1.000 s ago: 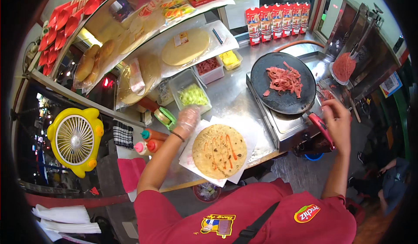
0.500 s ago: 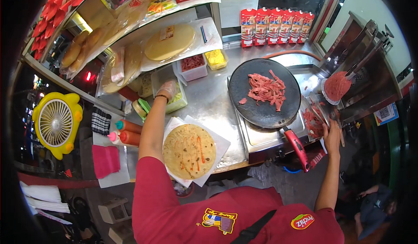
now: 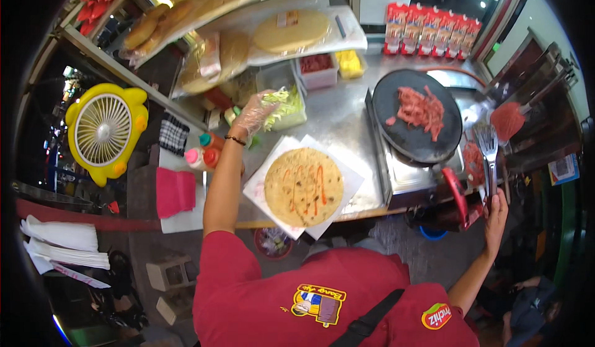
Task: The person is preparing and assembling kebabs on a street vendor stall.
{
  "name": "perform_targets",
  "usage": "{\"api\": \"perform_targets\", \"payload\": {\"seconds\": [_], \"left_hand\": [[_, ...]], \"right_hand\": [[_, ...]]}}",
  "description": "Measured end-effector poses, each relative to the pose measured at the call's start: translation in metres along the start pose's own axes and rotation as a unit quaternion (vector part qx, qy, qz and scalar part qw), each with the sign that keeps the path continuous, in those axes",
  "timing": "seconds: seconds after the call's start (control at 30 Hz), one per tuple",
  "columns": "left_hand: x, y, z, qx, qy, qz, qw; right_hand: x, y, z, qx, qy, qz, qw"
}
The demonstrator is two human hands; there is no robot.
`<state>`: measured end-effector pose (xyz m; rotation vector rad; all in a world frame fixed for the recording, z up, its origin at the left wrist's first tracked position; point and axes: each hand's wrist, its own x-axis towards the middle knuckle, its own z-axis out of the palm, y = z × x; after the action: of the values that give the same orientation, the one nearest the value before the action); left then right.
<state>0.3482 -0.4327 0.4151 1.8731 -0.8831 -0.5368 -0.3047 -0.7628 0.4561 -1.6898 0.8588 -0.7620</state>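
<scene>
My left hand, in a clear plastic glove, is closed on a bunch of shredded lettuce above a clear tub of the same shreds. In front of it lies a round tortilla with thin stripes of red sauce, on white paper sheets. My right hand grips the handle of a slotted metal spatula, its head raised near the stove's right side. Strips of pinkish meat sit on a black flat pan with a red handle.
Tubs of dark red meat and yellow slices stand behind. Sauce bottles and a yellow fan are at left. Wrapped flatbreads fill the shelf. Red cartons line the back; a meat bowl stands right.
My left hand has risen from the tub with lettuce in it. My right hand has moved lower in view, the spatula now lifted. The whole view has shifted.
</scene>
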Motion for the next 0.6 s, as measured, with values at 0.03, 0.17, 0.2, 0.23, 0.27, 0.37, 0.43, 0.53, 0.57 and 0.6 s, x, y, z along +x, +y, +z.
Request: {"api": "perform_targets", "payload": {"seconds": [0.03,0.17,0.2,0.23,0.27,0.37,0.43,0.53,0.57,0.6], "left_hand": [[-0.019,0.020,0.009,-0.064,-0.052,-0.069,0.994],[-0.090,-0.004,0.034,0.092,-0.176,0.032,0.979],[-0.099,-0.001,0.052,0.138,-0.225,0.038,0.964],[-0.108,0.000,0.068,0.184,-0.272,0.046,0.943],[-0.118,-0.003,0.078,0.183,-0.280,0.047,0.941],[-0.146,0.005,0.098,0.399,-0.279,0.053,0.872],[-0.171,-0.017,0.086,0.396,-0.236,0.105,0.881],[-0.193,-0.030,0.067,0.337,-0.167,0.113,0.920],[-0.197,-0.030,0.065,0.284,-0.143,0.069,0.946],[-0.200,-0.031,0.062,0.285,-0.138,0.068,0.946]], "right_hand": [[-0.011,-0.019,0.017,0.017,0.021,0.030,0.999],[-0.031,-0.063,0.105,-0.020,-0.058,0.063,0.996],[-0.032,-0.059,0.123,-0.063,-0.094,0.037,0.993],[-0.035,-0.068,0.154,-0.081,-0.125,-0.038,0.988],[-0.038,-0.081,0.183,-0.111,-0.164,-0.065,0.978],[-0.052,-0.071,0.240,-0.248,-0.185,-0.135,0.941],[-0.068,-0.065,0.269,-0.284,-0.188,-0.154,0.928],[-0.081,-0.050,0.304,-0.323,-0.209,-0.198,0.902],[-0.082,-0.045,0.306,-0.325,-0.208,-0.199,0.901],[-0.081,-0.043,0.310,-0.342,-0.205,-0.203,0.894]]}}
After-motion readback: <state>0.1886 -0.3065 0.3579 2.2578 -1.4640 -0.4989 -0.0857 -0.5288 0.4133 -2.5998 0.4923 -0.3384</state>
